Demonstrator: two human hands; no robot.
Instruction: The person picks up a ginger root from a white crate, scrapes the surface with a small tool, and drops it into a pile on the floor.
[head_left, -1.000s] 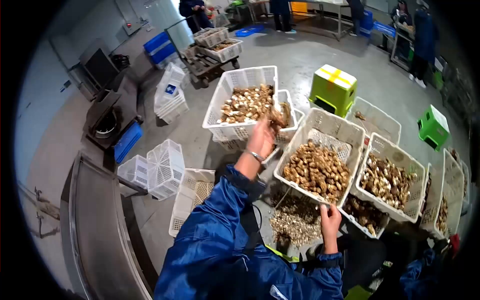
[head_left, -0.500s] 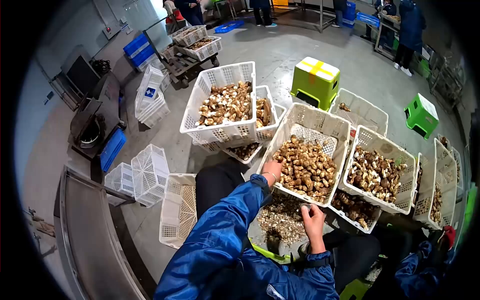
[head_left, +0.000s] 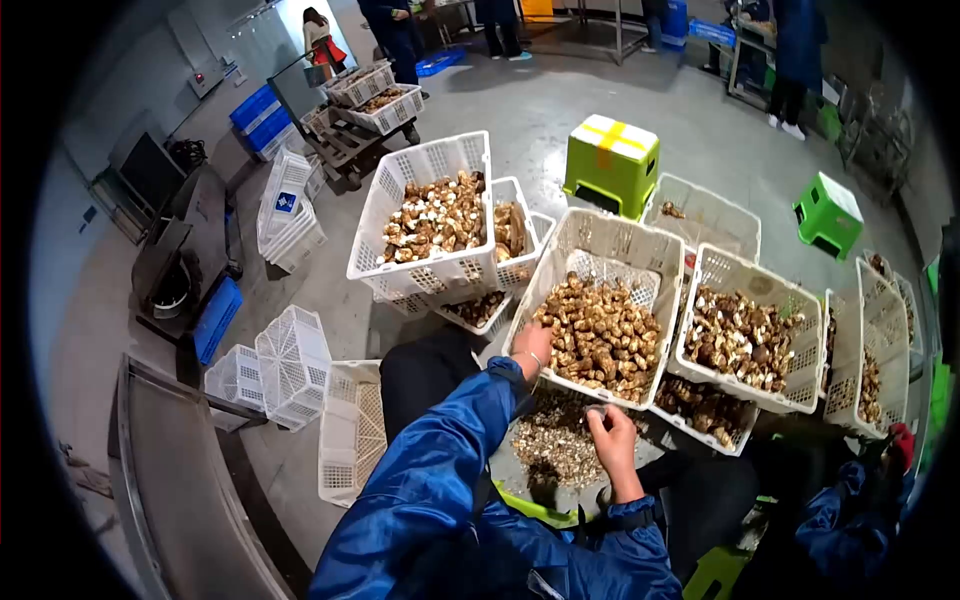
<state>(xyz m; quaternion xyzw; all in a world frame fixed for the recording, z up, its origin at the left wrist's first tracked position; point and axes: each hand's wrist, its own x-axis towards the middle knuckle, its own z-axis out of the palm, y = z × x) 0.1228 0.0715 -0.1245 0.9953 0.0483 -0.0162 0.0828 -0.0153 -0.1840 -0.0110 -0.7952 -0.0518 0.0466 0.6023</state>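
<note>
My left hand [head_left: 529, 349] reaches over the near left rim of a white perforated crate [head_left: 673, 275]. Its fingers touch brown-and-white mushrooms [head_left: 603, 335] piled inside; the fingertips are hidden, so their grip cannot be judged. Lower down, just outside the crate's near side, my right hand [head_left: 616, 448] is closed, thumb and fingers pinching something small and greyish that I cannot make out. Below and between both hands lies a heap of pale and brown trimmings [head_left: 558, 450].
On the left stands a crate [head_left: 366, 235] of mushrooms stacked on others. Another full crate [head_left: 806, 310] sits to the right. A green stool [head_left: 610, 165] stands behind, and a bare white crate [head_left: 352, 440] by my left knee. A co-worker's blue sleeve [head_left: 850, 515] shows at lower right.
The view has turned slightly, so most things sit further left. My left hand has drawn back a little toward the crate's rim; my right hand stays pinched in nearly the same place.
</note>
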